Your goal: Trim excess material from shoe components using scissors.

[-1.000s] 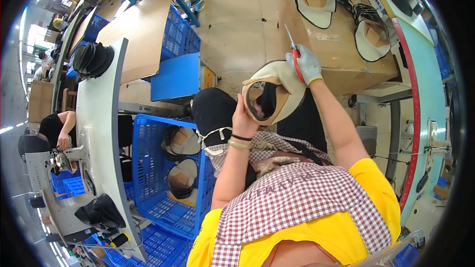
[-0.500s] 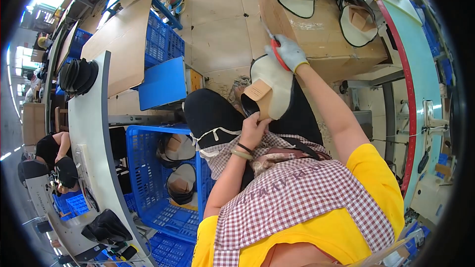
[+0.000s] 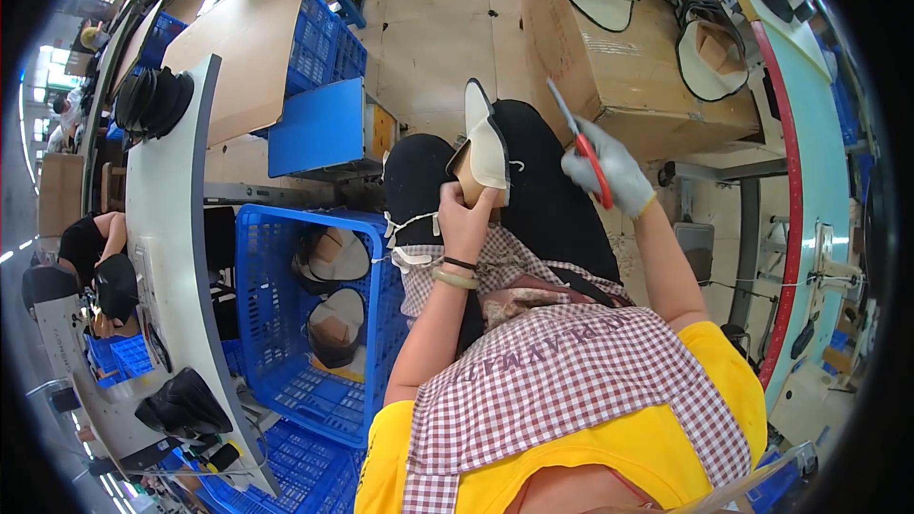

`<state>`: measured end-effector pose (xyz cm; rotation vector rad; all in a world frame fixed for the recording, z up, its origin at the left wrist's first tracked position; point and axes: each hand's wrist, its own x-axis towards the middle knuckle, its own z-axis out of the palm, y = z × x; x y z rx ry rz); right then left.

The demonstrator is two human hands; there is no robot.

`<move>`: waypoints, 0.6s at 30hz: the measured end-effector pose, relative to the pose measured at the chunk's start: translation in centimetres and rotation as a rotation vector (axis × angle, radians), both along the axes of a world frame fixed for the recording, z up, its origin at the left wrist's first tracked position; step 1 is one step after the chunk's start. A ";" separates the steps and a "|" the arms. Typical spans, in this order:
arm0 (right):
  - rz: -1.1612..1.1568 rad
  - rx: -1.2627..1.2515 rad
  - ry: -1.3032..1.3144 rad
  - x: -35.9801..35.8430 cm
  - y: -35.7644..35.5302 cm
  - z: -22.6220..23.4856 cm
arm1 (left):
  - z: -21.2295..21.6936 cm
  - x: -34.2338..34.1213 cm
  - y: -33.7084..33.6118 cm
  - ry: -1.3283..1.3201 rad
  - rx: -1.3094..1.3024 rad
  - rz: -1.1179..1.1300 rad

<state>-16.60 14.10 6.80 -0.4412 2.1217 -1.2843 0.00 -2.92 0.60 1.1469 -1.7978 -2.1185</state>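
Note:
My left hand [image 3: 466, 219] grips a cream and black shoe upper [image 3: 486, 148] from below, holding it edge-on above my black-trousered knees. My right hand [image 3: 609, 171], in a pale grey glove, holds red-handled scissors [image 3: 583, 148] a short way to the right of the upper, blades pointing up and left. The scissors are apart from the upper.
A blue plastic crate [image 3: 314, 324] at my left holds two more shoe uppers. A cardboard box [image 3: 628, 67] ahead on the right carries other uppers on top. A grey curved worktable [image 3: 167, 257] runs along the left, with another person seated behind it. A red-edged bench [image 3: 804, 209] stands at right.
My left hand has turned the shoe upper from facing me to edge-on and lowered it. My right hand with the scissors has drawn away to the right of it.

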 end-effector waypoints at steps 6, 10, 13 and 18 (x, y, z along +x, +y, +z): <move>0.140 -0.117 -0.472 3.3 3.4 2.0 | 2.3 -1.1 0.9 0.232 -1.149 -0.080; 0.277 -0.290 -0.836 2.9 4.8 0.1 | 1.3 -1.3 0.2 0.370 -1.210 -0.115; 0.363 -0.285 -0.967 2.8 5.1 -0.7 | 0.6 -0.5 0.2 0.385 -1.082 -0.054; 0.430 -0.302 -0.949 2.3 4.4 -1.6 | 0.6 -0.2 0.3 0.427 -1.031 -0.033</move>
